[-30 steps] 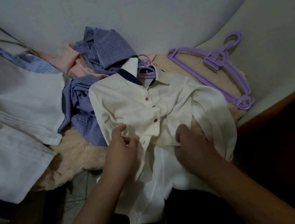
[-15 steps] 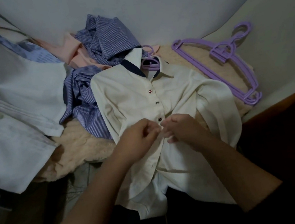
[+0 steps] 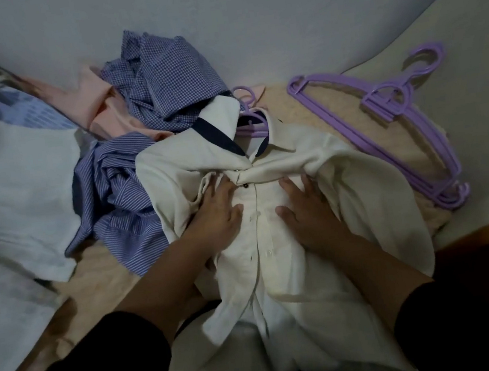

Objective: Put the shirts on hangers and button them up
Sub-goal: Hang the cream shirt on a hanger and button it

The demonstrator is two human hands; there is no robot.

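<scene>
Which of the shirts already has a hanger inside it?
The cream shirt with the navy-lined collar, under both hands; a purple hanger shows at its neck. The checked and striped blue shirts lie crumpled without hangers.

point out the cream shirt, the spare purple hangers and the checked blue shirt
cream shirt [image 3: 293,162]: head view, chest panel
spare purple hangers [image 3: 388,99]: head view, neck below the hooks
checked blue shirt [image 3: 171,79]: head view, crumpled body

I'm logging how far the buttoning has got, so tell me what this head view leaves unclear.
- Lower buttons of the cream shirt: too small and dim to tell fastened or not.
- Shirt hem: lost in the dark at the bottom edge.
- Hanger inside the collar: mostly hidden by the shirt.
- Fabric under the left hand and right hand: covered by flat palms.
- Count of spare hangers: stacked, unclear.
</scene>
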